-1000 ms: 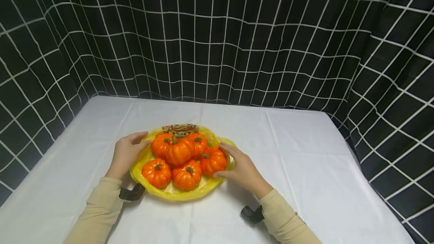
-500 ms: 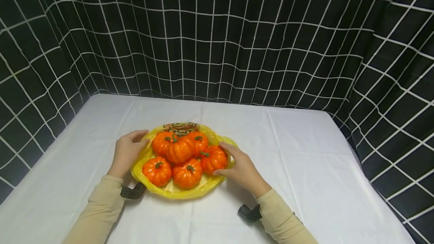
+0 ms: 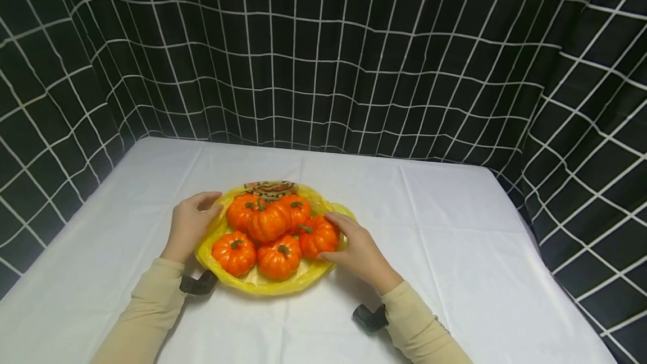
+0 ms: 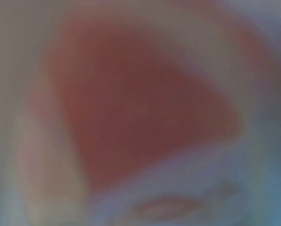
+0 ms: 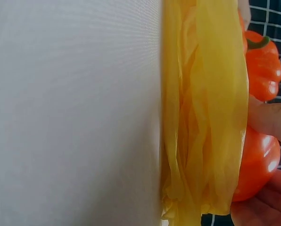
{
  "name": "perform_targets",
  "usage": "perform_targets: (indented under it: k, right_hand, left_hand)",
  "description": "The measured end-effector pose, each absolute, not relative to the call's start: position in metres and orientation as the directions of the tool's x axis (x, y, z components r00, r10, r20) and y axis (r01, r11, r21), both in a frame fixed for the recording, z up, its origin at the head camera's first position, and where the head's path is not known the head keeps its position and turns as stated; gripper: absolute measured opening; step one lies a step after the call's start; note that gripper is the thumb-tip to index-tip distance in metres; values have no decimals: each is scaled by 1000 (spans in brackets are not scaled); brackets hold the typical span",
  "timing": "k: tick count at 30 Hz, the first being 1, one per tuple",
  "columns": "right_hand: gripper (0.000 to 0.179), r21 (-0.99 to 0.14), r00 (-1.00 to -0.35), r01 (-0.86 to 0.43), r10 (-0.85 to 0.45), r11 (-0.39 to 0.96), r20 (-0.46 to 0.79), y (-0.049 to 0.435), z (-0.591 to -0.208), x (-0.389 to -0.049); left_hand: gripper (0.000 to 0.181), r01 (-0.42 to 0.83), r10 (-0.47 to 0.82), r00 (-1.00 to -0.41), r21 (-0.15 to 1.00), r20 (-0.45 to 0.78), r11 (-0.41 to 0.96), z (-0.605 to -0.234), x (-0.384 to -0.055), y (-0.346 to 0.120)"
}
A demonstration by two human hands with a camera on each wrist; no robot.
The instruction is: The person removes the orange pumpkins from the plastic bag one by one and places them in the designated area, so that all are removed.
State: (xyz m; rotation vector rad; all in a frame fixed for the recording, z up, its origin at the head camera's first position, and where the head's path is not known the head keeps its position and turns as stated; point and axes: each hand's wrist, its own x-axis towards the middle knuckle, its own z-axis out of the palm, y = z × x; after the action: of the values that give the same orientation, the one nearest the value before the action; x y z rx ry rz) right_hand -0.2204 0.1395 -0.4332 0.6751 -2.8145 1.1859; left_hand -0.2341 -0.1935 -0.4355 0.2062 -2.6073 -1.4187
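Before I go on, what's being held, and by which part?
The rightmost pumpkin, by its right side, between the right hand's thumb and fingers. Whether the left hand grips the left rim of the yellow bag cannot be told.

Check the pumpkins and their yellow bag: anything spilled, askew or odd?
Nothing looks spilled or askew: the six orange pumpkins I can see sit within the yellow bag, with no visible damage. The left wrist view is too blurred to check.
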Motion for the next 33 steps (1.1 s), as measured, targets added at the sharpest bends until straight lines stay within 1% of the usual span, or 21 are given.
perform_targets:
  k: [10, 17, 24, 33]
  right_hand:
    - [75, -686, -923, -361, -348, 631, 166, 141, -433, -218]
    - [74, -719, -904, -413, -346, 560, 250, 146, -427, -219]
    - [74, -784, -908, -402, -318, 472, 275, 151, -423, -223]
    - [76, -829, -924, -363, -281, 425, 261, 160, -419, -225]
  left_hand:
    - [36, -43, -201, -977, 856, 73, 516, -439, -234, -192]
    - [35, -53, -208, -976, 848, 68, 528, -437, -233, -193]
    - [35, -52, -208, -976, 852, 68, 521, -438, -234, -194]
    - [35, -23, -204, -973, 839, 105, 543, -441, -233, -195]
